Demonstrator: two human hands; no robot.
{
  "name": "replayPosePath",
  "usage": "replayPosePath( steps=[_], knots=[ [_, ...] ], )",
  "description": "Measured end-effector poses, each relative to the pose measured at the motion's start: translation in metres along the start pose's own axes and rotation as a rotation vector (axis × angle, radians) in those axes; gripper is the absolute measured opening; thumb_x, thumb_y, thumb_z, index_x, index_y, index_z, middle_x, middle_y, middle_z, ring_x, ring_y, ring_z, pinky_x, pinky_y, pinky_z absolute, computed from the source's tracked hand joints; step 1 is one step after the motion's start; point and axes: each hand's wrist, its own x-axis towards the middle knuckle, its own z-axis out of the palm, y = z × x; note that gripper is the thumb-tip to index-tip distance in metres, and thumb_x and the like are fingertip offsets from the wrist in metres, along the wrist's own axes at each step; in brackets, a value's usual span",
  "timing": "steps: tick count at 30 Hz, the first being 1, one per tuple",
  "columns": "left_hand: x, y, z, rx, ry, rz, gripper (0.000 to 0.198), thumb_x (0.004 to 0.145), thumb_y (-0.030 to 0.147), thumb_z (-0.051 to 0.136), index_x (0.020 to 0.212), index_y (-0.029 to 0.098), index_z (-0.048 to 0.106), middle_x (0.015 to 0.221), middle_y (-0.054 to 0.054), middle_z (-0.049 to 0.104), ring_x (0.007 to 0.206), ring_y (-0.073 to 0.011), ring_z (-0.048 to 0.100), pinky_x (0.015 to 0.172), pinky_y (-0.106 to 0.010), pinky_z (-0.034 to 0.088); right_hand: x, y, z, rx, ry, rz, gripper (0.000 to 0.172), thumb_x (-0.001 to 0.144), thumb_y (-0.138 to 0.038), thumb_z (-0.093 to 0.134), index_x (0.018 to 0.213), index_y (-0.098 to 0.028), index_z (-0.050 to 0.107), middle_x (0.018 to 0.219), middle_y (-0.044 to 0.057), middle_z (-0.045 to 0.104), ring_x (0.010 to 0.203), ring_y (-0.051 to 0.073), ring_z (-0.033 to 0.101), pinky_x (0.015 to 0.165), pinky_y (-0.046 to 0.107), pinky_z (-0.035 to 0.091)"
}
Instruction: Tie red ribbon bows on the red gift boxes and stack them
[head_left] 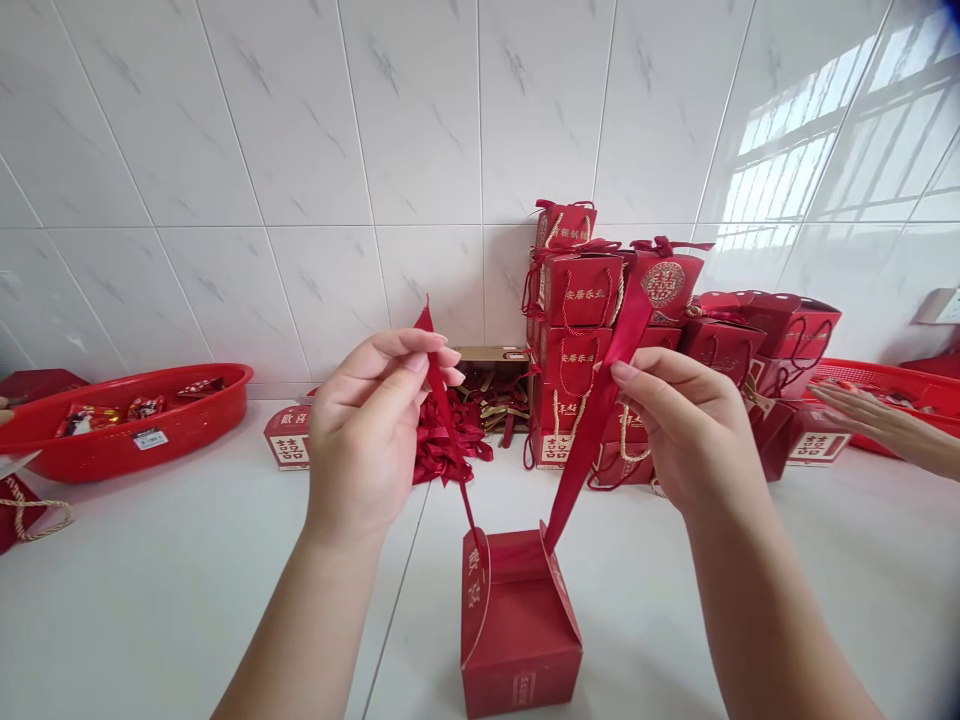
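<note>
A small red gift box (pixel 521 630) with gold lettering stands upright on the white table in front of me. A red ribbon (pixel 581 460) runs up from the top of its two side flaps. My left hand (pixel 367 430) pinches one ribbon end between thumb and fingers, above and left of the box. Up and to the right, my right hand (pixel 686 425) grips the other end, whose tip sticks up past the fingers. Both ribbon lengths look taut and spread in a V.
Stacked red gift boxes (pixel 574 290) stand against the tiled wall, beside a pile of red ribbons (pixel 450 440). A red basin (pixel 142 420) with wrapped sweets is at left. Another person's hand (pixel 889 425) reaches in at right, near a red basket (pixel 922 385).
</note>
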Motion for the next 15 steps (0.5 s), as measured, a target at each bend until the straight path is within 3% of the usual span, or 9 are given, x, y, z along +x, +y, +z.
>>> replayPosePath(
  steps=[12, 15],
  knots=[
    [-0.0022, 0.0023, 0.0018, 0.057, 0.023, 0.063, 0.015, 0.086, 0.017, 0.061, 0.093, 0.023, 0.072, 0.086, -0.001, 0.07, 0.074, -0.0116, 0.062, 0.074, -0.027, 0.053, 0.0, 0.0036, 0.0049, 0.037, -0.113, 0.034, 0.012, 0.084, -0.032, 0.067, 0.076, -0.022, 0.067, 0.07, -0.001, 0.055, 0.066, 0.012, 0.047, 0.055, 0.023, 0.036],
    [-0.0043, 0.0039, 0.0045, 0.095, 0.066, 0.087, 0.021, 0.085, 0.02, 0.065, 0.104, 0.026, 0.069, 0.085, 0.001, 0.072, 0.074, -0.0125, 0.065, 0.078, -0.029, 0.055, -0.0001, 0.0032, 0.0052, 0.048, -0.113, 0.023, 0.01, 0.084, -0.031, 0.067, 0.078, -0.023, 0.068, 0.073, -0.001, 0.058, 0.069, 0.012, 0.05, 0.059, 0.024, 0.039]
  ],
)
